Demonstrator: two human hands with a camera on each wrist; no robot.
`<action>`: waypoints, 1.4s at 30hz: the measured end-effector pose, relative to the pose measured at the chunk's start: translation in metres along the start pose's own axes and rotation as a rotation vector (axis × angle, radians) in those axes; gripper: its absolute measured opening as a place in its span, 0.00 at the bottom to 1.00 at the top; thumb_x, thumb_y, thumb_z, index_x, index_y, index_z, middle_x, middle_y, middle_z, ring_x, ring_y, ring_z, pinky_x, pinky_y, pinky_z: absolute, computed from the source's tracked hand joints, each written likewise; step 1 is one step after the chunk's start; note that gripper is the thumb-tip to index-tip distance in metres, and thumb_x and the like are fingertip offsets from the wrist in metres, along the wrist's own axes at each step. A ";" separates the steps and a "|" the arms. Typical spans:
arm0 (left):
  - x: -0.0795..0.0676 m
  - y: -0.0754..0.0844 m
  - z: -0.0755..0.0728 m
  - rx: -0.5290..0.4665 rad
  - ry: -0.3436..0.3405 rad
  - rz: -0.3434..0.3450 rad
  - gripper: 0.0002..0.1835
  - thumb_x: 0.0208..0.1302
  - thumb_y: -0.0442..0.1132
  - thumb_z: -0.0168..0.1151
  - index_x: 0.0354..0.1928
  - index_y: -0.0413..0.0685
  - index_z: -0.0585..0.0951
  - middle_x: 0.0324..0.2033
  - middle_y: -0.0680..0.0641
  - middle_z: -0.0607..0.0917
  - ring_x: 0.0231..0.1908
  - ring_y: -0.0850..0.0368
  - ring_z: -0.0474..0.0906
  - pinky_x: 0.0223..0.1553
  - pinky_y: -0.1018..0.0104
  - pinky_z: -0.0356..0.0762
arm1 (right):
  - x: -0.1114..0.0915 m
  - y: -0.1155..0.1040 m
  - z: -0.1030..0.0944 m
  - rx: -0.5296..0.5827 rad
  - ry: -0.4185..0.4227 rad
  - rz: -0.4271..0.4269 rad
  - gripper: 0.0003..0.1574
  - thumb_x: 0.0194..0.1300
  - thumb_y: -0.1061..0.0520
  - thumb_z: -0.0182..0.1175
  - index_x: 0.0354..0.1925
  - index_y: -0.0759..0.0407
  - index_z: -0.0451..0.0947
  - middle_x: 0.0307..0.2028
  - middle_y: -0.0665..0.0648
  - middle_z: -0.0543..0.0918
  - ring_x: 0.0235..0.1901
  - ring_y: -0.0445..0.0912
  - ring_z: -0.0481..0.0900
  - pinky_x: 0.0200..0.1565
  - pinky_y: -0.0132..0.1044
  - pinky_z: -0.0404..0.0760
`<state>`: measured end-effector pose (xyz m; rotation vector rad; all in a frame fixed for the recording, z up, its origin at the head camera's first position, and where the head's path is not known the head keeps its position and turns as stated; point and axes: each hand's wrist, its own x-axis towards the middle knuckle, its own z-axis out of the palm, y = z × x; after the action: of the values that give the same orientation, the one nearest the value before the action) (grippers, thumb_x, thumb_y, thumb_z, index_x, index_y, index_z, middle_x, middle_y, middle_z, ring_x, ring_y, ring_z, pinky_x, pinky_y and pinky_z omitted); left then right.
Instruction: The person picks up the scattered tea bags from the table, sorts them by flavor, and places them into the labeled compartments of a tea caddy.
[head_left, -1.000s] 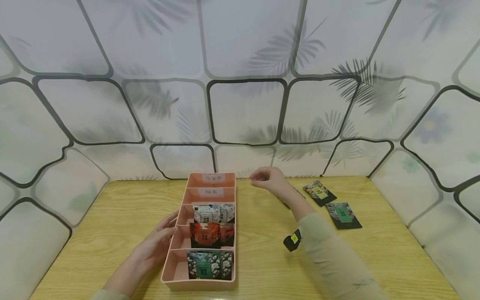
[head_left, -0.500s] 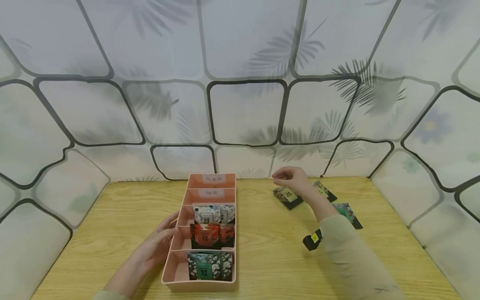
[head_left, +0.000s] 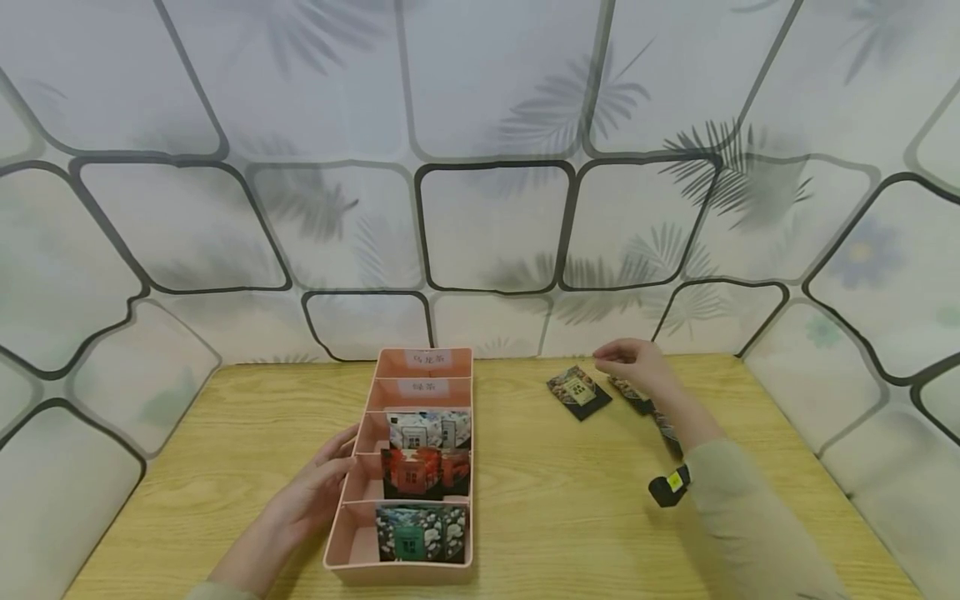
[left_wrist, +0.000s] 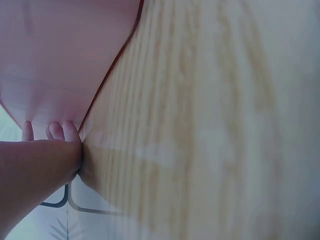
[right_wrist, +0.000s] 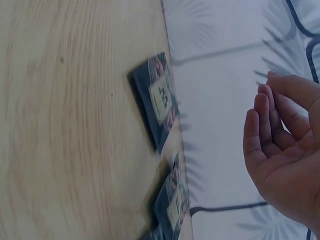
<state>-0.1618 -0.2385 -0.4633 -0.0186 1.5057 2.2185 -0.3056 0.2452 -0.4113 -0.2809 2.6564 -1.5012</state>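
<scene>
My left hand rests along the left side of a long pink divided box. Its fingers lie against the outer wall, as the left wrist view shows too. Tea sachets with white, red and green fronts stand in the three nearer compartments. Over the table's back right, my right hand hovers with loosely bent fingers and nothing in them. Just left of it lies a black tea sachet with a yellow label. A second sachet and a third are partly hidden by the hand and forearm.
Two far compartments of the box hold paper labels with Chinese writing. A patterned curtain rises behind the wooden table and at both sides. A black wrist camera sits at my right sleeve.
My right hand has moved rightward from beside the box, past the nearest black sachet, which now shows fully. My left hand and the box have stayed put.
</scene>
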 end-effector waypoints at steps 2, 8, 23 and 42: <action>0.000 0.000 0.000 0.004 0.005 -0.001 0.29 0.69 0.36 0.46 0.70 0.61 0.55 0.63 0.51 0.59 0.53 0.61 0.73 0.57 0.61 0.68 | -0.004 0.007 -0.007 0.008 0.004 0.011 0.23 0.62 0.49 0.62 0.50 0.62 0.78 0.45 0.60 0.82 0.41 0.46 0.80 0.50 0.50 0.76; 0.001 0.001 0.001 0.027 0.023 -0.009 0.33 0.69 0.37 0.47 0.73 0.57 0.50 0.68 0.44 0.52 0.53 0.61 0.72 0.57 0.61 0.67 | -0.018 0.026 -0.026 0.008 0.018 0.047 0.28 0.63 0.46 0.61 0.54 0.64 0.74 0.51 0.63 0.78 0.42 0.39 0.77 0.55 0.54 0.71; 0.001 0.002 0.000 0.051 0.015 -0.009 0.33 0.71 0.39 0.45 0.74 0.57 0.46 0.70 0.43 0.48 0.53 0.63 0.72 0.58 0.61 0.67 | -0.048 0.076 -0.065 -0.064 0.063 0.143 0.33 0.65 0.45 0.58 0.58 0.67 0.71 0.42 0.43 0.79 0.39 0.32 0.76 0.46 0.39 0.76; 0.002 0.000 0.002 0.024 0.004 0.004 0.28 0.70 0.37 0.44 0.69 0.61 0.55 0.68 0.45 0.49 0.52 0.62 0.73 0.57 0.65 0.68 | -0.068 0.120 -0.080 -0.220 0.123 0.161 0.32 0.63 0.46 0.61 0.53 0.70 0.75 0.41 0.58 0.84 0.31 0.25 0.74 0.34 0.28 0.77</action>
<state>-0.1630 -0.2360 -0.4632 -0.0123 1.5362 2.2043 -0.2664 0.3865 -0.4742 0.0141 2.8641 -1.2187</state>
